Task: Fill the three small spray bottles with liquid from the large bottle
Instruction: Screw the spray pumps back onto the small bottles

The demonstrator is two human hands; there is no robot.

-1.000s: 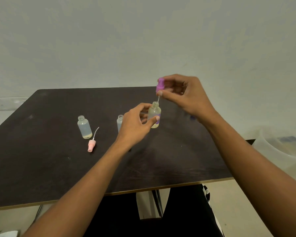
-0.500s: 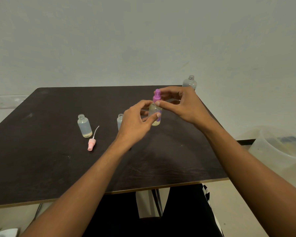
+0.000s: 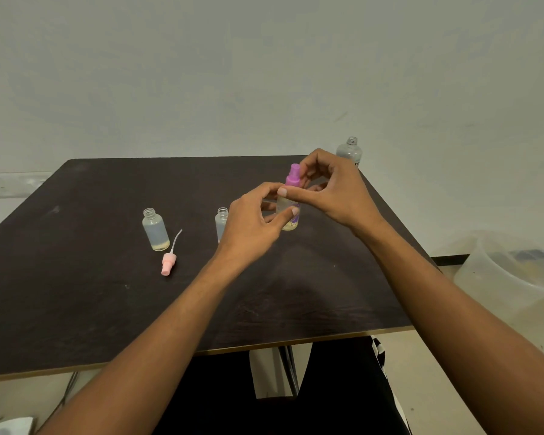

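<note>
Mid-frame: left hand wrapped loosely around the purple-labelled spray bottle, thumb and fingertips pinching its body, base looking just above or barely on the dark surface — can't tell which. Right hand curled over the top, thumb and forefinger closed on the purple sprayer cap, which sits on the neck.

Likely trouble from here:
- Cross-threading, if the cap goes on crooked. Leaks later.
- Light pinch on a small slick bottle, so a hard twist could spin or tip it and slosh liquid out.
- Left forearm close to the uncapped small bottle just left of centre; a careless elbow could knock it over.
- Another open bottle further left, pink sprayer lying loose beside it, dip tube free to pick up dirt.
- Large bottle uncapped at the surface's far right corner, near the edge, easy to bump off.
</note>
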